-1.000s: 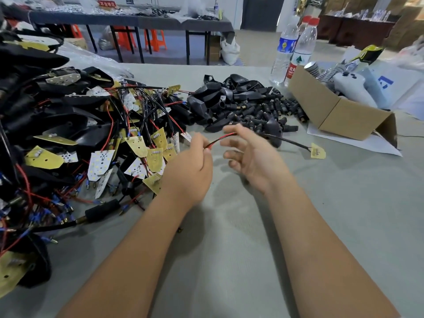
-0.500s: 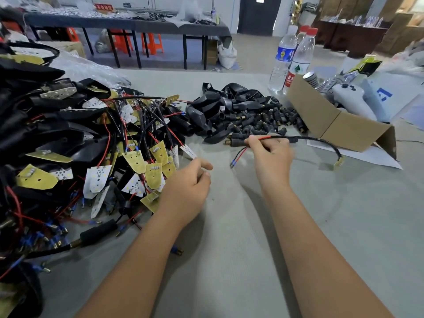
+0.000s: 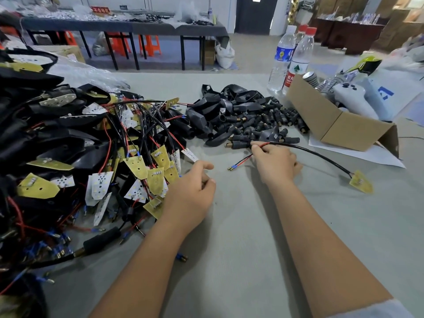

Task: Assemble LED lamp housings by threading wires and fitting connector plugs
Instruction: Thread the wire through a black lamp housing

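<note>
My right hand [image 3: 274, 164] pinches a black sheathed wire [image 3: 319, 156] where its red and black leads split. The leads end in brass pins [image 3: 232, 168] lying on the table. The wire arcs right to a small yellow LED board [image 3: 361, 182] resting on the table. Just beyond my right fingers lies a black connector plug [image 3: 238, 145] at the edge of a pile of black plugs and housings [image 3: 247, 118]. My left hand [image 3: 192, 193] rests on the table beside the wired boards, fingers loosely curled, holding nothing.
A big heap of wired LED boards and black housings [image 3: 68, 157] fills the left. An open cardboard box [image 3: 341, 125] with white parts stands at the right, on white paper. Two water bottles [image 3: 289, 58] stand behind the plug pile. A loose blue-sleeved pin [image 3: 181, 257] lies near my left forearm.
My left hand let go of the wire leads and dropped to the table. My right hand carried the wire forward to the plug pile, and the LED board end now lies on the table.
</note>
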The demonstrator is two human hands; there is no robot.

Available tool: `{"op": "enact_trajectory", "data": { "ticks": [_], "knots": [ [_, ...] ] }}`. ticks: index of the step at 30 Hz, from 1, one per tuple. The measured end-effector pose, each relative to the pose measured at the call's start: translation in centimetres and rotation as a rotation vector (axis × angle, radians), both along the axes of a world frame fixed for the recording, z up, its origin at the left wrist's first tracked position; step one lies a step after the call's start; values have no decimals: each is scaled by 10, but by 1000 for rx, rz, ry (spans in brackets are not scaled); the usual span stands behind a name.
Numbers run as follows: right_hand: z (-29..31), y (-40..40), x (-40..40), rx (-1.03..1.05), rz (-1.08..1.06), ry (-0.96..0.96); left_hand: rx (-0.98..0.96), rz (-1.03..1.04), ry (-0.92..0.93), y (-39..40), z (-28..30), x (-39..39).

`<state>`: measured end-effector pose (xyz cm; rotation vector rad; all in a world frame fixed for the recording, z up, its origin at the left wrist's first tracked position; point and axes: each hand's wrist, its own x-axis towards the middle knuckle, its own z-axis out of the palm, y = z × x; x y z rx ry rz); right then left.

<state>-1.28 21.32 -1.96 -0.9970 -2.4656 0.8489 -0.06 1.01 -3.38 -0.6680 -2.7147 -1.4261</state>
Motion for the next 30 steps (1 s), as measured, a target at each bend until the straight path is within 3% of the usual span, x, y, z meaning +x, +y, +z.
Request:
{"op": "enact_trajectory", "data": {
  "ticks": [6,15,21,25,30],
  "knots": [
    [-5,4,-4,36,53,-58,-25,-14,8,-1,-1,0],
    [-10,10,-3,-186,-7,272,-61,-22,36,-1,1,-1],
    [-9,7,4,-378,110,484,-62,-29,28,0,3,-3],
    [-5,6,0,-431,246,392,-92,-22,29,1,3,-3],
    [6,4,-5,-316,223,175,-78,-24,18,0,2,-3]
  ]
}}
